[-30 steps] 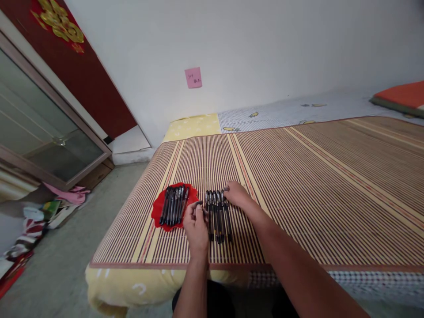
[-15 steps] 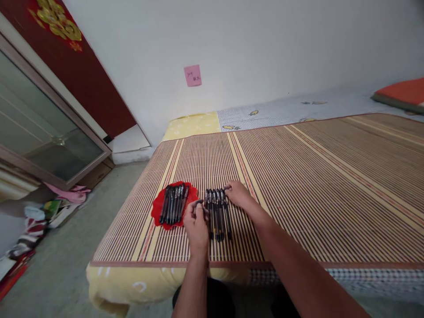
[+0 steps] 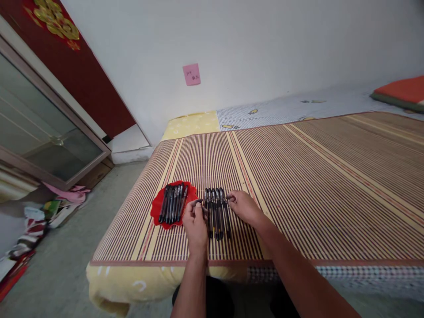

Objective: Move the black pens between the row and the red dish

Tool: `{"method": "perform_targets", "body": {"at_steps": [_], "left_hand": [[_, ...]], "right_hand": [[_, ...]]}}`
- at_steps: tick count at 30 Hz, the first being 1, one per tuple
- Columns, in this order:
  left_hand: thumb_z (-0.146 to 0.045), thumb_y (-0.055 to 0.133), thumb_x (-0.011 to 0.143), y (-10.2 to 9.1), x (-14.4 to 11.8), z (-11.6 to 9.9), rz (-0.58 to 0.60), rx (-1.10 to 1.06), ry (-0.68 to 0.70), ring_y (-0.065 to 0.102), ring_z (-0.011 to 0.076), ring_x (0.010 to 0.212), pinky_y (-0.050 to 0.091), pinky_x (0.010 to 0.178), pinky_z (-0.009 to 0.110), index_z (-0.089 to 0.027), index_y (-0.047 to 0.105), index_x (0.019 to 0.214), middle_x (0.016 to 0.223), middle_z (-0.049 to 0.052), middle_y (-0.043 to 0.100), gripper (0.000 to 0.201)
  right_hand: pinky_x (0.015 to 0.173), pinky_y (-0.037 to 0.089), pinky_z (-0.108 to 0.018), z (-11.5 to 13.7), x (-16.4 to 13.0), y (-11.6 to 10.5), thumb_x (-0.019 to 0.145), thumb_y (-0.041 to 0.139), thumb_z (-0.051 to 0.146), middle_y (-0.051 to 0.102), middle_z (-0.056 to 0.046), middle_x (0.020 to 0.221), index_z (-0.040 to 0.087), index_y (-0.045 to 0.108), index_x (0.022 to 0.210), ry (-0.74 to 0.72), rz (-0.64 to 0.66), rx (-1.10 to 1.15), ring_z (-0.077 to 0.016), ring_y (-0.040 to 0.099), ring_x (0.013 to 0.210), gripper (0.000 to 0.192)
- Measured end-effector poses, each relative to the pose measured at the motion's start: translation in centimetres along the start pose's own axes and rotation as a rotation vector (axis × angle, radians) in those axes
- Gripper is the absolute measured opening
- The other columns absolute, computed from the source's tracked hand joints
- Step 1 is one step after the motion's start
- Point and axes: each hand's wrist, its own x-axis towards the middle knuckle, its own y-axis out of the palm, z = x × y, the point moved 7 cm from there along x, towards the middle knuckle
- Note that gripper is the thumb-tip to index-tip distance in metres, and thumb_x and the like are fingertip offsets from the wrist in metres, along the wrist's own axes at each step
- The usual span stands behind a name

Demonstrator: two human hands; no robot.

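The left hand pinches a small dark pen cap between thumb and fingers, just left of the row of black pens on the striped bamboo mat. The right hand touches the row's right edge with loosely curled fingers; whether it grips a pen cannot be told. A red scalloped tray of similar pens lies further left.

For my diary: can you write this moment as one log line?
left hand: pinching a pen cap | right hand: touching row of pens on bamboo mat | red plate: more pens

row of black pens | side by side, lengthwise near-to-far on the striped mat | loose dark pen cap just left, pinched in fingertips
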Motion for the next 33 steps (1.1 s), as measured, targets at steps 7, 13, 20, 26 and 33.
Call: {"method": "perform_targets", "body": {"at_steps": [7,13,20,26,33], "left_hand": [[-0.043,0.062,0.084,0.0,0.0,0.2,0.009,0.009,-0.011,0.049,0.0105,0.051,0.038,0.048,0.019,-0.015,0.063,0.093,0.063,-0.002,0.057,0.029],[-0.043,0.062,0.085,-0.1,0.2,0.3,0.002,0.021,-0.005,0.049,0.0107,0.051,0.039,0.049,0.02,-0.016,0.062,0.092,0.063,-0.002,0.058,0.028],[-0.033,0.061,0.087,0.9,-0.2,-0.4,0.158,0.325,0.161,0.064,0.0189,0.078,0.049,0.072,0.028,-0.018,0.065,0.095,0.085,0.004,0.069,0.017],[-0.014,0.068,0.08,3.5,-1.9,-0.6,0.443,0.704,0.281,0.065,0.0226,0.084,0.047,0.078,0.032,-0.021,0.069,0.092,0.089,0.005,0.071,0.014],[-0.01,0.063,0.085,4.3,-2.4,-0.3,0.507,0.898,0.349,0.065,0.0235,0.09,0.046,0.08,0.033,-0.02,0.068,0.098,0.093,0.007,0.069,0.017]], "right_hand": [[0.076,0.05,-0.028,0.5,-0.4,0.0,0.083,0.06,0.009,0.075,-0.009,0.099,0.016,0.073,0.102,0.015,-0.024,-0.028,-0.0192,0.069,0.089,0.025],[0.078,0.052,-0.029,0.2,-0.8,0.5,0.081,0.062,0.008,0.073,-0.009,0.104,0.015,0.071,0.108,0.018,0.021,0.058,-0.0178,0.069,0.09,0.029],[0.086,0.051,-0.029,0.1,-1.0,0.5,0.08,0.068,0.008,0.07,-0.012,0.113,0.012,0.068,0.115,-0.016,-0.007,0.037,-0.0185,0.068,0.097,0.035],[0.091,0.048,-0.029,0.1,-0.8,0.7,0.081,0.066,0.006,0.068,-0.01,0.116,0.015,0.069,0.112,-0.026,-0.009,-0.037,-0.0179,0.066,0.101,0.033],[0.09,0.047,-0.031,0.6,-1.1,0.6,0.084,0.067,0.01,0.067,-0.013,0.116,0.011,0.068,0.117,-0.028,0.009,-0.073,-0.02,0.065,0.099,0.033]]}}
